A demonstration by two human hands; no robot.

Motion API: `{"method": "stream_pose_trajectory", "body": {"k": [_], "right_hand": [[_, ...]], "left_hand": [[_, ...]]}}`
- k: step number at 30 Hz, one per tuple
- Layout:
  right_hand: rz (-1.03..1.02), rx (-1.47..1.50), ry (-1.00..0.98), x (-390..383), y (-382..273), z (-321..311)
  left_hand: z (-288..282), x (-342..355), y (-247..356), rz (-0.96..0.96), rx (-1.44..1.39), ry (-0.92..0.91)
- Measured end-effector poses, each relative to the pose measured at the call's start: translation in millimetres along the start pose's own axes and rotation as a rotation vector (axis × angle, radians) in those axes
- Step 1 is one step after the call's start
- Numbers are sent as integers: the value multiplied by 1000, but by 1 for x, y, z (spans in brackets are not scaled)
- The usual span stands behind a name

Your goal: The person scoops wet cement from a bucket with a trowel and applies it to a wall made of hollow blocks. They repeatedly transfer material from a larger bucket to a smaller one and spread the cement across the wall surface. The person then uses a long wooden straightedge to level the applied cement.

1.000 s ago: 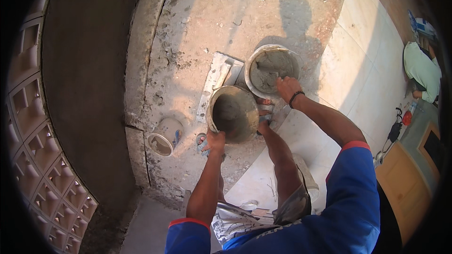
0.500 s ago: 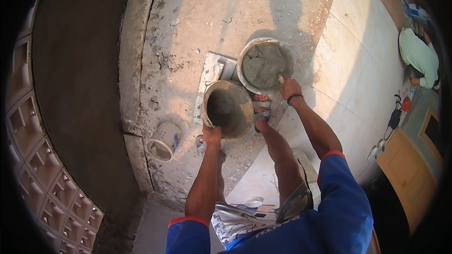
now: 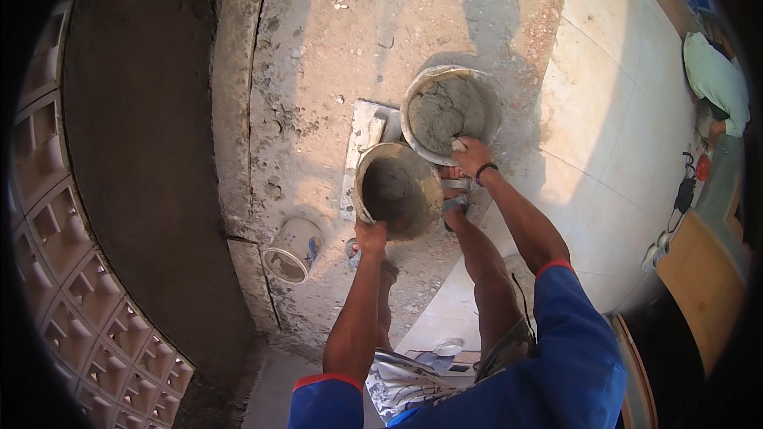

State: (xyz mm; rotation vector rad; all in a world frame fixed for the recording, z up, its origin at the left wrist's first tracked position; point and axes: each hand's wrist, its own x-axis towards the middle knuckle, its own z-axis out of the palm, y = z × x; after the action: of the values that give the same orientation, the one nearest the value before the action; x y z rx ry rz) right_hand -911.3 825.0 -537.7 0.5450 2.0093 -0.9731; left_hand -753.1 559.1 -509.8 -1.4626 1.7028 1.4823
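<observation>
The rough ground (image 3: 334,56) runs on beyond both hands, scattered with pale chips, and its edge with the light tile floor (image 3: 584,159) passes just to the right of the right hand (image 3: 473,157). That tile spreads farther out on the same side, up to another person (image 3: 715,79) in a pale green top. Well off to the left of the left hand (image 3: 371,234), a long concrete strip (image 3: 236,95) borders a dark, flat surface (image 3: 143,151). Between the hands things are tight: the right foot (image 3: 455,191) sits close against the nearer bucket (image 3: 429,199), and the farther bucket (image 3: 491,111) stands just past it.

I see the left hand clamped on the nearer bucket's rim, at the person's side. The right hand is curled round a short pale stub at the farther bucket's near rim; what the stub belongs to is hidden from me. The nearer bucket opens upward, its long axis running down toward the ground, though I can't judge any tilt. The farther one stands mouth up, holding grey mortar (image 3: 445,111). A small bucket (image 3: 300,238), left of the left hand, shows its mouth toward the person.
</observation>
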Motion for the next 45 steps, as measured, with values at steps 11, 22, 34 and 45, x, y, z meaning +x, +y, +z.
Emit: {"method": "stream_pose_trajectory", "body": {"k": [11, 22, 34, 45], "right_hand": [[-150, 299, 62, 14, 91, 21], [-259, 245, 155, -17, 100, 4], [-522, -119, 153, -176, 10, -71], [-992, -805, -95, -273, -101, 1]], "left_hand": [[-23, -2, -19, 91, 58, 47], [-25, -56, 16, -79, -187, 128], [-41, -97, 37, 77, -347, 69], [-107, -202, 88, -64, -535, 8]]}}
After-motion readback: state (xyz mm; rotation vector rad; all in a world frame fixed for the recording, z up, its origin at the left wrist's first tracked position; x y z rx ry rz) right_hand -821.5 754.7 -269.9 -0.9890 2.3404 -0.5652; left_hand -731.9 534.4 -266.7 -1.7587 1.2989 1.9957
